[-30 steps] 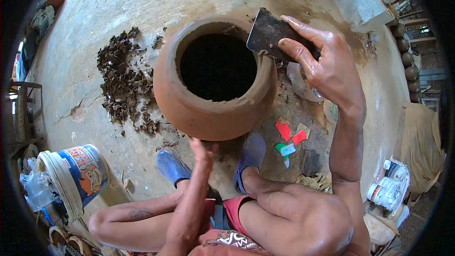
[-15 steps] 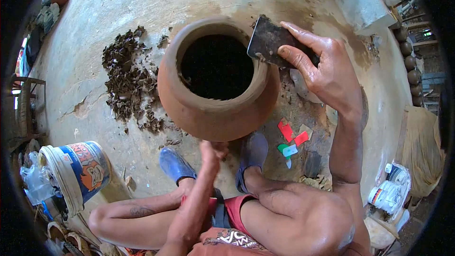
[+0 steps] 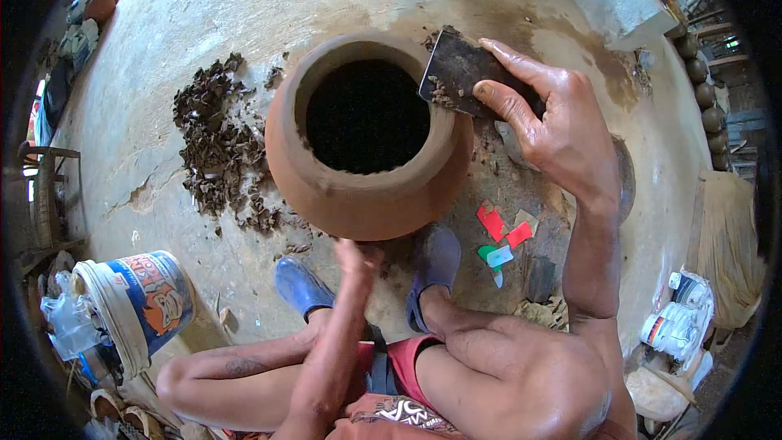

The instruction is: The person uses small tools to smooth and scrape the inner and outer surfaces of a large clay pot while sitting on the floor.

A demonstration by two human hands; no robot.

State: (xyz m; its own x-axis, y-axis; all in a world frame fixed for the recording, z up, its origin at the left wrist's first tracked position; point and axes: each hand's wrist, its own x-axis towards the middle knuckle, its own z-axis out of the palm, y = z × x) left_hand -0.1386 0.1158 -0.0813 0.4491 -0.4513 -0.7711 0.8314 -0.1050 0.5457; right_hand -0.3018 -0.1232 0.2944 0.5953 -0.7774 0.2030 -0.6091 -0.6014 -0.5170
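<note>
A large round clay pot (image 3: 358, 212) with a wide dark mouth stands on the floor in front of me. My right hand (image 3: 562, 114) pinches a dark flat scraper (image 3: 464, 69), thumb on its near face. The scraper's edge rests against the right side of the pot's rim (image 3: 444, 126), and crumbs of clay cling to its lower corner. Low at the near side of the pot is my left hand (image 3: 357, 259), close to the base. Its fingers are blurred and partly hidden beneath the pot's curve.
Dark clay shavings (image 3: 216, 134) lie heaped left of the pot. Red, green and white flat pieces (image 3: 505, 244) lie right of my blue shoe (image 3: 436, 261). A white-and-blue bucket (image 3: 142, 297) stands lower left. A pale block (image 3: 623, 0) sits far right, and white containers (image 3: 674, 322) sit lower right.
More clay crumbs have gathered at the scraper's corner, and the rim's outer edge looks smoother. The left hand has shifted slightly left along the pot's base. The whole view has moved a little.
</note>
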